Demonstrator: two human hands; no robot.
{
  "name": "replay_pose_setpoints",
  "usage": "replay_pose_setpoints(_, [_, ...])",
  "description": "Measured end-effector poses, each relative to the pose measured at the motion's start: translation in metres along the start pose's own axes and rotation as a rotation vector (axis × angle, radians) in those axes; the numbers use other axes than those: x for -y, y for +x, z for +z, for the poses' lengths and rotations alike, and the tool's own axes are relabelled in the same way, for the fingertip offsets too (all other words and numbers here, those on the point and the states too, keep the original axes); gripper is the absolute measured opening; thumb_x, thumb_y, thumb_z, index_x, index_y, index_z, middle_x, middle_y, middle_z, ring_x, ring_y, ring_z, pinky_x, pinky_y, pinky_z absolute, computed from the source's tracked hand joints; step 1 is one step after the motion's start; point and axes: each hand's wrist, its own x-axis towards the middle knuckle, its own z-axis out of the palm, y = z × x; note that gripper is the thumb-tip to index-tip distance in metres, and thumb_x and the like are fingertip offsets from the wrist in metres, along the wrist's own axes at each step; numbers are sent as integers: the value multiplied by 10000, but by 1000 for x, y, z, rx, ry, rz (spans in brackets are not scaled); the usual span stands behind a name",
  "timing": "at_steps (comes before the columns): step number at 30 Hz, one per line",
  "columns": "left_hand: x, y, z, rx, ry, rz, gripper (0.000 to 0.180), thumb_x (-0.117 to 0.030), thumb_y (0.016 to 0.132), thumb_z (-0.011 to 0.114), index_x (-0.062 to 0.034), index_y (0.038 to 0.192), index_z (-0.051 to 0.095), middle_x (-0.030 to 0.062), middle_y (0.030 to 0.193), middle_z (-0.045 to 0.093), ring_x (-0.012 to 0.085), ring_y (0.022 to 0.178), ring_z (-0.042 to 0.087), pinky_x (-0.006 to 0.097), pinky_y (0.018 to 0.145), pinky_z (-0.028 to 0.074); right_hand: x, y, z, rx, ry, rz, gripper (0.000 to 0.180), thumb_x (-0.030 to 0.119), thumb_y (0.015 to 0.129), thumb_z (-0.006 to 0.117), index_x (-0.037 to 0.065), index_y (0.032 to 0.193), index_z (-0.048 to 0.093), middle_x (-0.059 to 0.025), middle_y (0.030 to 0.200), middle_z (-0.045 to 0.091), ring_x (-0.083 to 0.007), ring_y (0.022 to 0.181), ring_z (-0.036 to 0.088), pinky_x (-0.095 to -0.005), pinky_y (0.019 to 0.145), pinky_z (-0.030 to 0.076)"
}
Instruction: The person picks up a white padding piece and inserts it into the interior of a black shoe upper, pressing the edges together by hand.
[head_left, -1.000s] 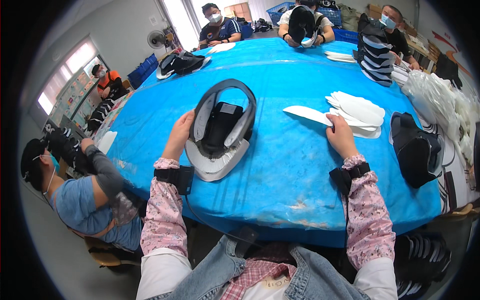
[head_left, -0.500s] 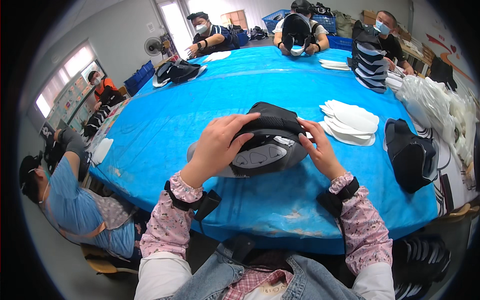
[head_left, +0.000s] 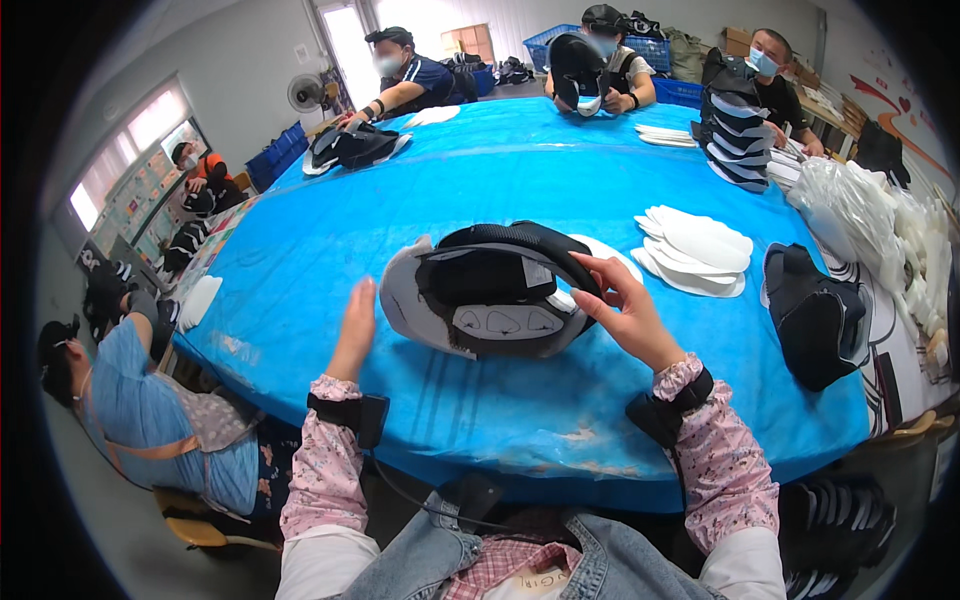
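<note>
1. Head view: a hollow, curved shoe upper of black mesh and grey fabric [head_left: 490, 275] sits left of the fanned pile of flat white oval sheets [head_left: 695, 245] and nearer the wearer, over a blue plastic-covered table [head_left: 290, 250]; whether it rests fully there, I cannot tell.
2. The hands are apart. The bare left hand [head_left: 353, 330], empty, stands just beside the upper's left end; the bare right hand [head_left: 632, 310], nearer the pile, pinches its right rim between thumb and fingers.
3. The upper could roll or swing, I judge, because only the right hand supports it.
4. A single smooth white sheet [head_left: 615, 258] juts out behind the upper, left of the pile; a careless push could bend it or send it sliding.
5. The upper lies sideways, mouth towards the wearer: dark lining, a small pale label, and a light grey panel outlined with three rounded shapes. Its left end has a broad pale border with a rough edge.
</note>
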Motion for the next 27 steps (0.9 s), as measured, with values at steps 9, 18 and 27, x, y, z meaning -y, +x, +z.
replay_pose_setpoints(9, [-100, 11, 14, 352, -889, -319, 495, -391, 940, 375, -69, 1316, 378, 25, 1261, 493, 117, 1131, 470, 277, 902, 391, -14, 0, -19, -164, 83, 15, 269, 100, 899, 527, 77, 1167, 511, 59, 742, 367, -23, 673, 352, -166, 559, 334])
replay_pose_setpoints(18, [-175, 45, 102, -131, -731, 247, 577, -291, 902, 496, -17, 1356, 266, 117, 1304, 314, 201, 1230, 297, 312, 1011, 252, -59, -6, -5, -8, 222, 234, 303, 83, 887, 517, 46, 1160, 389, -82, 1087, 487, -157, 1018, 504, -341, 862, 480])
replay_pose_setpoints(27, [-131, 20, 148, 74, -526, 244, 438, -277, 943, 418, 55, 1229, 406, 209, 1175, 431, 325, 1084, 408, 366, 963, 293, -51, -11, -3, -60, -87, 269, 287, 138, 864, 569, -22, 1062, 437, -117, 950, 558, -173, 804, 597, -283, 682, 507])
